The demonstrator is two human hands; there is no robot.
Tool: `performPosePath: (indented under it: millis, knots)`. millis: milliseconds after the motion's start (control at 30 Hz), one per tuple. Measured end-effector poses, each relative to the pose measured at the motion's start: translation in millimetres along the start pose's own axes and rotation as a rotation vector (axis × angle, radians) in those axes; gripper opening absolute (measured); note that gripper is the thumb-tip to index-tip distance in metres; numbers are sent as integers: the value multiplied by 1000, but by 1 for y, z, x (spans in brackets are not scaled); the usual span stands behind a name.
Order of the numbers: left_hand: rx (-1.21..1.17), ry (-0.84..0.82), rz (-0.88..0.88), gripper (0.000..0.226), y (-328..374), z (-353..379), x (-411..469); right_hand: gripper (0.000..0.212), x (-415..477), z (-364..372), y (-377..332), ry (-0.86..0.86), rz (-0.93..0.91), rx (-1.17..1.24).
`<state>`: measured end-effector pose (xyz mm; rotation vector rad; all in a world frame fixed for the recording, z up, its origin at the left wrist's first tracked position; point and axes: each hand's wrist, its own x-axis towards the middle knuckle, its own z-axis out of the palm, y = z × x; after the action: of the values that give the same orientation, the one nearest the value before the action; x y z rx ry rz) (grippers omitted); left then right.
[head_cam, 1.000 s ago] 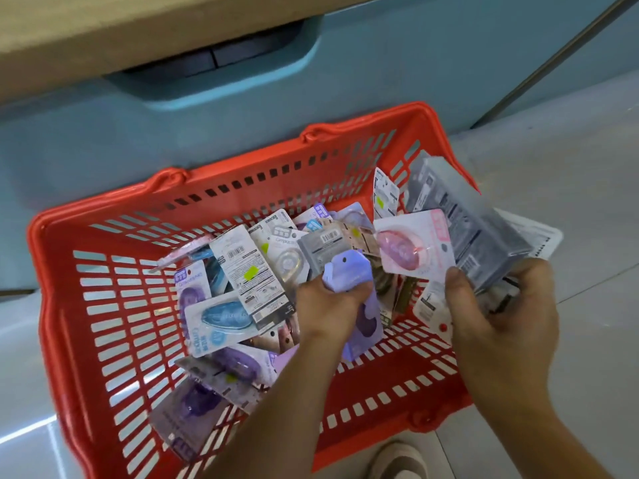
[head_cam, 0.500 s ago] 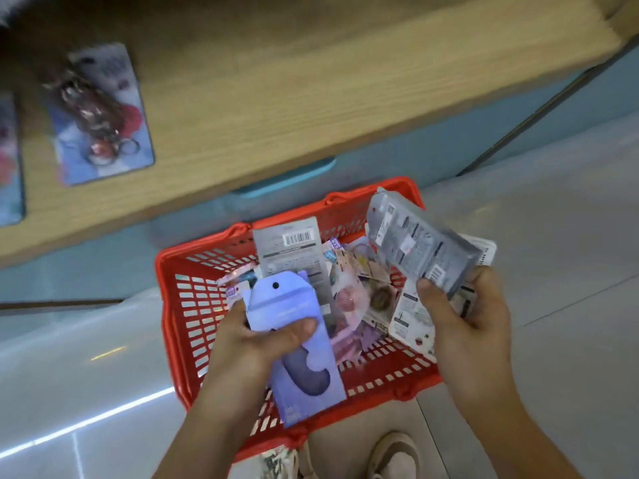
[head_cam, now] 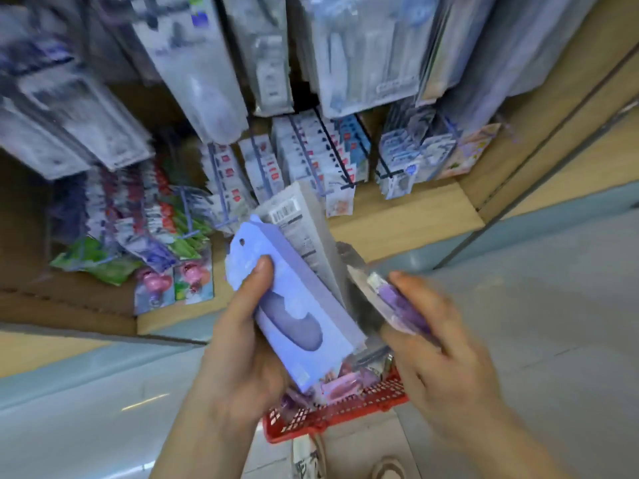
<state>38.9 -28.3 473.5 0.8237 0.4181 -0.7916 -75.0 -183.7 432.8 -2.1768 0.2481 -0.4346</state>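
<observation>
My left hand (head_cam: 242, 344) grips a lilac boxed package (head_cam: 294, 305) with a dark purple oval window, thumb across its front; a grey barcoded package (head_cam: 297, 219) stands behind it in the same grip. My right hand (head_cam: 446, 344) holds a stack of flat packets (head_cam: 397, 302), the top one purple, blurred by motion. Below both hands sits the red plastic basket (head_cam: 345, 413), mostly hidden, with several small packaged items inside.
A wooden display shelf (head_cam: 397, 216) rises ahead, with packaged goods hanging on hooks (head_cam: 311, 150) and lying on its ledge (head_cam: 173, 288). A pale blue base panel (head_cam: 536, 216) runs under it. My shoes (head_cam: 345, 461) show on the grey floor beside the basket.
The view has swung up from the basket to the hanging display. Both hands lifted their packages clear of the basket and higher, toward the shelf.
</observation>
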Motion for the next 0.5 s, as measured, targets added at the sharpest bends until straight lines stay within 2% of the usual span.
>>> performPosePath:
  millis: [100,167,300,367,500]
  knots:
    - [71,28,-75,52,22,34,-40,53,11,-35,-55,-133,-182,-118]
    - [77,49,-70,57,31,60,-74,63,16,-67,-92,-276,-163,-56]
    - [65,43,47,37,53,97,-125,51,18,-118,-146,-193,-237,-242]
    - [104,35,84,32,65,108,-145,46,19,-140,-166,-142,-337,-289]
    - [199,7,143,79,87,124,-175,57,24,-170,-199,96,-338,-279]
